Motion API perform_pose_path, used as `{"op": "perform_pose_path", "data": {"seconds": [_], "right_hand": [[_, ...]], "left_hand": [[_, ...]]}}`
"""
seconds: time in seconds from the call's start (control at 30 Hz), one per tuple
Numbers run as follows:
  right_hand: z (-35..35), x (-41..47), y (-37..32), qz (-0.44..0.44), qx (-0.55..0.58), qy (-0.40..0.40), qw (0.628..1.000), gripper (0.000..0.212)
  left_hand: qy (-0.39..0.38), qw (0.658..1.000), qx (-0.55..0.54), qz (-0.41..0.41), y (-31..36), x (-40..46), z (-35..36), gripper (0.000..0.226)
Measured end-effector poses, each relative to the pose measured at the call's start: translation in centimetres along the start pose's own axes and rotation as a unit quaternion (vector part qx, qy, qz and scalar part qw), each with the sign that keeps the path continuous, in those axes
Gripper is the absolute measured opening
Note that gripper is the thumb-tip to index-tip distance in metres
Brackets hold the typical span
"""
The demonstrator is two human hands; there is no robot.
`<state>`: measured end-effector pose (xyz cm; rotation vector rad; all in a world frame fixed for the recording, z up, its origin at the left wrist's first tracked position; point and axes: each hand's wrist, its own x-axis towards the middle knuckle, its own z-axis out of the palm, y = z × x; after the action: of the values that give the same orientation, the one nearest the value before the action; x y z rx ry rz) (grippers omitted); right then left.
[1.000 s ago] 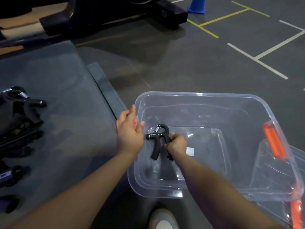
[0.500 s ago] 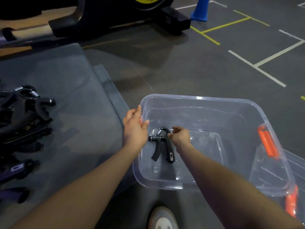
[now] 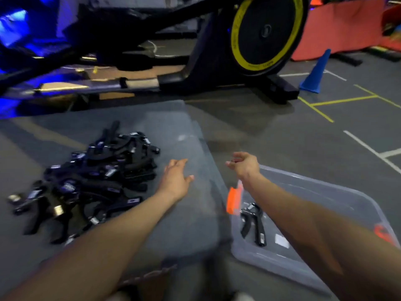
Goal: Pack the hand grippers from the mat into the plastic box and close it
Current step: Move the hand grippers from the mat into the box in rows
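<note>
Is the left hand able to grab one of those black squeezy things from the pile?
Probably yes. The left hand is open and holds nothing, hovering over the mat just beside the pile of hand grippers. Nothing lies between them, so a short reach leftward should get one.

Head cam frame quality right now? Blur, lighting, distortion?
Head view: motion blur smears the whole frame, so the pile of hand grippers on the mat reads as a dark mass; the gripper in the box is soft too. Dim light, blue glow top left. Wide-angle bend stretches both arms; left hand and right hand remain legible.
</note>
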<state>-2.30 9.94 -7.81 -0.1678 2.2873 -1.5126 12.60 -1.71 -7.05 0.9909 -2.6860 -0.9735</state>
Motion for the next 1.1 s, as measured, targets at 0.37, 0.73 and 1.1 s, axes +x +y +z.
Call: {"op": "perform_pose_path", "data": {"seconds": [0.37,0.73,1.1], "right_hand": [[19.6,-10.0,-3.5,-0.064,-0.071,-0.211,0.973,0.046],[28.2,-11.9,-2.7,-0.18,-0.24,-0.193,0.934,0.044],[27.4,-11.8,-2.8,-0.228,-0.295,-0.157,0.914,0.038]], "left_hand": [[0.104,0.98,0.041,-0.163,-15.1,-6.9,-11.4,0.057],[0.127,0.971,-0.023,-0.202,-21.4,-6.2,-11.5,0.058],[0.139,0.97,-0.026,-0.199,-21.4,-5.7,-11.7,0.055]]}}
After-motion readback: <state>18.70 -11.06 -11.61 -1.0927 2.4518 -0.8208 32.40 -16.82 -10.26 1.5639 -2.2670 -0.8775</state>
